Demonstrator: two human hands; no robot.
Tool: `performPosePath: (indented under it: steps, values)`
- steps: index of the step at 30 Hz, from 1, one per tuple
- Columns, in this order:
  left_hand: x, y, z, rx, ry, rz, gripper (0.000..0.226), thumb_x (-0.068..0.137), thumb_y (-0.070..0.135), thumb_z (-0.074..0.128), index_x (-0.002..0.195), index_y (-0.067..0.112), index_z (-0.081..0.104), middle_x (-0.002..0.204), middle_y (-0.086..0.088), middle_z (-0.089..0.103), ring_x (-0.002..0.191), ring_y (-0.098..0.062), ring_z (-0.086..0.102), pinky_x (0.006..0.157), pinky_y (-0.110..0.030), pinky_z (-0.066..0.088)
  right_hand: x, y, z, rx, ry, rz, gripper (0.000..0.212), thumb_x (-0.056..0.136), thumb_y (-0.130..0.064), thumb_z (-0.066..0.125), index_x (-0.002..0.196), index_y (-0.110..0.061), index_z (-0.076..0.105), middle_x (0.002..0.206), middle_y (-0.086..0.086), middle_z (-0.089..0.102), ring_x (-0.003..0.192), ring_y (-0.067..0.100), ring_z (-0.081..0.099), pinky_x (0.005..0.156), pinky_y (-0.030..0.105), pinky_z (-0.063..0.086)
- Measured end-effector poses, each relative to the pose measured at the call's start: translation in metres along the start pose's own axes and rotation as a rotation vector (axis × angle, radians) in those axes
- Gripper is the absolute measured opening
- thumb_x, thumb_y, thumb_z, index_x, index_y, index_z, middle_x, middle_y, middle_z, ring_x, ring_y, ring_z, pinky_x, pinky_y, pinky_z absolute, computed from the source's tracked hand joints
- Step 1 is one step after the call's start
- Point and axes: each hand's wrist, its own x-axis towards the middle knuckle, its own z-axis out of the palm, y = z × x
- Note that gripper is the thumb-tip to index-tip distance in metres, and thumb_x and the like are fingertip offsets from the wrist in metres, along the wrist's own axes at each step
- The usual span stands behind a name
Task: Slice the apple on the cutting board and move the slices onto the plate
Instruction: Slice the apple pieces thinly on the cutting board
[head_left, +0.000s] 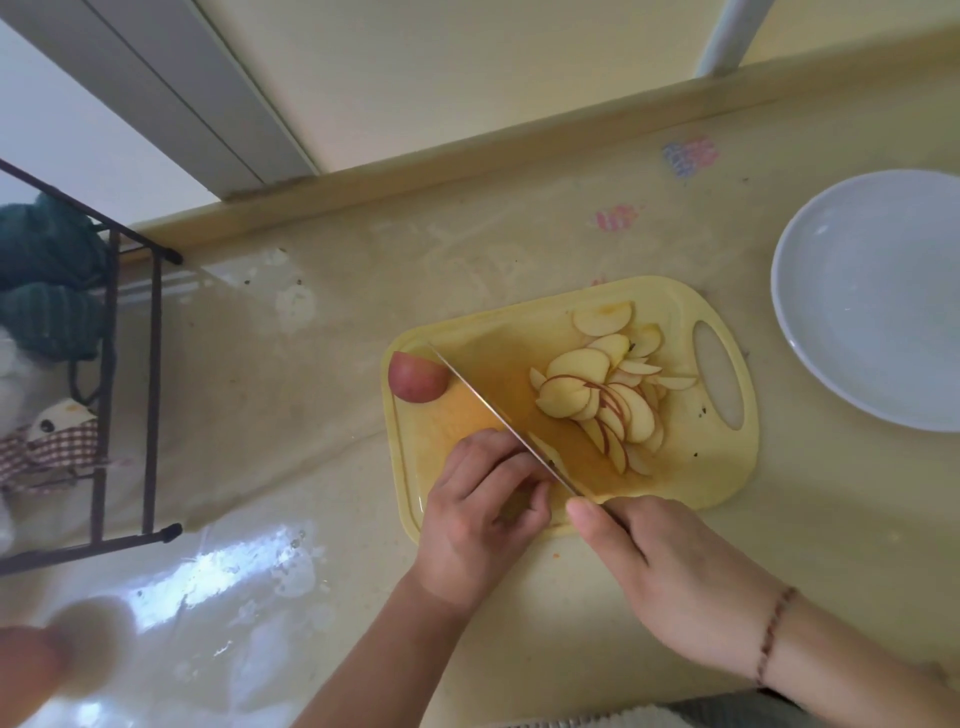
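Note:
A yellow cutting board (670, 493) lies on the counter. On its right half sits a pile of thin apple slices (602, 389). A red-skinned apple piece (415, 383) rests at the board's far left edge. My right hand (670, 566) grips a knife (498, 410) whose blade runs diagonally across the board, its tip beside that red piece. My left hand (483, 514) is curled on the board's near left, pressed against the blade's left side; what it holds is mostly hidden under the fingers. A fresh slice (545, 451) lies against the blade. The white plate (810, 332) stands empty at the right.
A dark wire rack (130, 395) with teal cloth and a stuffed toy stands at the left. A raised ledge and wall run along the back of the counter. A blurred orange object (31, 670) sits at the bottom left. The counter is covered in glossy plastic.

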Motion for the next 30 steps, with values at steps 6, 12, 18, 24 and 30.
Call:
performPosePath:
  steps: [6,12,18,24,30]
  values:
    - [-0.002,-0.001,0.0,0.038,-0.013,-0.014,0.028,0.078,-0.001,0.084,0.101,0.008,0.071,0.109,-0.003,0.063,0.101,-0.023,0.063,0.085,-0.038,0.055,0.0,0.008,0.008,0.054,0.046,0.008,0.053,0.08,-0.068,0.021,0.057,-0.026,0.042,0.048,-0.004,0.041,0.045,0.009,0.039,0.049,0.025,0.033]
    - [-0.002,0.002,-0.001,0.072,-0.029,-0.002,0.012,0.082,0.003,0.081,0.092,0.003,0.074,0.109,-0.002,0.059,0.099,-0.022,0.062,0.084,-0.036,0.054,-0.004,0.005,-0.004,0.069,0.052,0.035,0.059,0.081,-0.069,0.018,0.055,-0.021,0.041,0.045,-0.003,0.044,0.043,0.009,0.04,0.05,0.027,0.036]
    - [-0.004,0.0,0.001,0.053,0.005,-0.015,0.024,0.078,0.0,0.085,0.097,0.003,0.072,0.107,-0.007,0.066,0.098,-0.026,0.065,0.082,-0.04,0.055,-0.016,-0.002,-0.001,0.058,0.032,0.013,0.061,0.081,-0.067,0.022,0.061,-0.012,0.041,0.051,0.001,0.044,0.048,0.01,0.04,0.055,0.031,0.037]
    - [-0.005,-0.001,0.0,0.061,-0.013,-0.028,0.02,0.077,0.0,0.085,0.094,0.001,0.075,0.104,-0.01,0.069,0.098,-0.026,0.066,0.086,-0.037,0.055,-0.017,-0.001,-0.001,0.07,0.016,0.041,0.061,0.081,-0.067,0.023,0.06,-0.012,0.041,0.052,0.003,0.043,0.049,0.011,0.041,0.056,0.032,0.038]
    - [-0.006,-0.001,0.0,0.047,0.001,-0.036,0.02,0.077,-0.001,0.084,0.095,0.001,0.074,0.105,-0.01,0.069,0.1,-0.025,0.066,0.085,-0.037,0.055,-0.02,-0.003,-0.003,0.03,-0.007,0.05,0.058,0.077,-0.069,0.02,0.057,-0.017,0.037,0.05,0.0,0.043,0.048,0.01,0.04,0.051,0.023,0.032]
